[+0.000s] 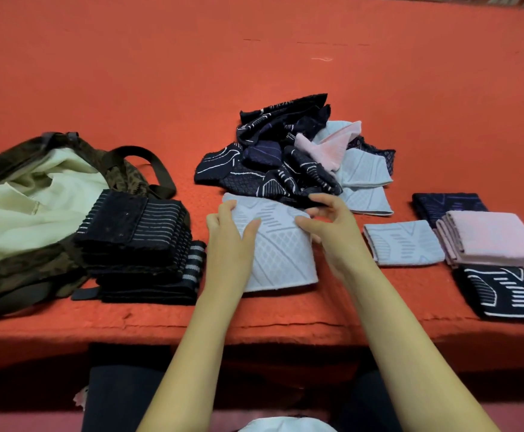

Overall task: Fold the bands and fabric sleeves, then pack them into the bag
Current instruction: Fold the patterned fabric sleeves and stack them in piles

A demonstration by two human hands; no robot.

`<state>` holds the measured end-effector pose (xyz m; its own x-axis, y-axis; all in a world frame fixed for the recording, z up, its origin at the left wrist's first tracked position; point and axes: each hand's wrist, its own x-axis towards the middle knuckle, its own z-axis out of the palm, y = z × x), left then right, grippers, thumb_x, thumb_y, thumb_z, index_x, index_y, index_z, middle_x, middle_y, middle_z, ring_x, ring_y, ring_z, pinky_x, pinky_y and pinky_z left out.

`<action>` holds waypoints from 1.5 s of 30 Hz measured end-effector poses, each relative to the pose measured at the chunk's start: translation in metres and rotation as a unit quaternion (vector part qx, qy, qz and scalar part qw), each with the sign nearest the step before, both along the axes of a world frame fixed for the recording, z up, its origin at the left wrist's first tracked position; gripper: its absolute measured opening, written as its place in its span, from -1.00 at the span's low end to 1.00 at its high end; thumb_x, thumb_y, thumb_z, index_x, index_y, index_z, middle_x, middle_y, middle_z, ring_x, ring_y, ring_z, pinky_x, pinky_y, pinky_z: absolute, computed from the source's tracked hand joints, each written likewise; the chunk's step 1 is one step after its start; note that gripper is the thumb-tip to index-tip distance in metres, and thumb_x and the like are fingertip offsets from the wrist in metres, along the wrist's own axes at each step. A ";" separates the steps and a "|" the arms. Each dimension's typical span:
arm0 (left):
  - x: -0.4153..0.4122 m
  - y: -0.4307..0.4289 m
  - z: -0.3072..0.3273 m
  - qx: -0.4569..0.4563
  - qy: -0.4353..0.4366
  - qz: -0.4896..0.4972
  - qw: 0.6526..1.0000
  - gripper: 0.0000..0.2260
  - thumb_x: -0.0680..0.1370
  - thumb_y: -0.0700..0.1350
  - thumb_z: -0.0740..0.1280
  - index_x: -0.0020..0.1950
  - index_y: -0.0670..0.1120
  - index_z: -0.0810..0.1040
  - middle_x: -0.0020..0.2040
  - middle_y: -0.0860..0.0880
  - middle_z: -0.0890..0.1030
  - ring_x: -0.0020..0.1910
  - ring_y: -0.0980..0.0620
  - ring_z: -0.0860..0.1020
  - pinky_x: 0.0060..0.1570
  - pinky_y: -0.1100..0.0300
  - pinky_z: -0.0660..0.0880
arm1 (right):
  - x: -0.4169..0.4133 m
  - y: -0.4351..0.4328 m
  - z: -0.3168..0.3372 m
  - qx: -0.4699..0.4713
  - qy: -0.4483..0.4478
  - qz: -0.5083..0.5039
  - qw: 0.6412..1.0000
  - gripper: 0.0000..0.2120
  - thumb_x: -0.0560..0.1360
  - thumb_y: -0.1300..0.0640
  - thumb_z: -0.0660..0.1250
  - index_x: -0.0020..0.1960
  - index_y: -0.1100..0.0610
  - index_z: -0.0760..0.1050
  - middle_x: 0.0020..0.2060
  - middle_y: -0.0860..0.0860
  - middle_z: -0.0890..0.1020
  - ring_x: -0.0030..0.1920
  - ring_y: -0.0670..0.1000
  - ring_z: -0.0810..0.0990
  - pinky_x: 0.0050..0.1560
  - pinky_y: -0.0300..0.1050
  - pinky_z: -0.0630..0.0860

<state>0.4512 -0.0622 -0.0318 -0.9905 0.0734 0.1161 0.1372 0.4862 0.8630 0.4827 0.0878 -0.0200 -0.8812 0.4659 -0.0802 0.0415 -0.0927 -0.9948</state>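
On red table [285, 73]: left hand [228, 227] flat, pressing pale-blue sleeve [281, 254]; right hand [329, 226] grip pinches far corner.

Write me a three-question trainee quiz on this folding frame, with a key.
1. True or false: the folded pink stack lies left of the camouflage bag.
2. Which item do the left hand and right hand both touch? A) a black band B) the light blue sleeve C) the bag strap
3. What lies just behind that sleeve?
Key: 1 false; 2 B; 3 the unfolded pile of sleeves.
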 end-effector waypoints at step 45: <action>-0.021 0.005 -0.029 -0.002 0.124 -0.095 0.988 -0.61 0.56 -0.23 0.29 0.39 -0.18 0.39 0.29 -0.08 0.41 0.23 0.18 0.37 0.17 0.60 0.13 | -0.008 0.019 -0.036 0.323 0.080 0.008 0.943 -0.66 0.50 0.34 0.29 0.25 0.14 0.52 0.14 -0.06 0.46 0.13 -0.15 0.46 0.15 -0.35 0.35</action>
<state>0.4299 -0.0568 -0.0611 -0.8998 0.2561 0.3533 0.4337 0.4355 0.7888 0.4751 0.1070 -0.0564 -0.8649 0.3594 0.3503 -0.1173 0.5339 -0.8374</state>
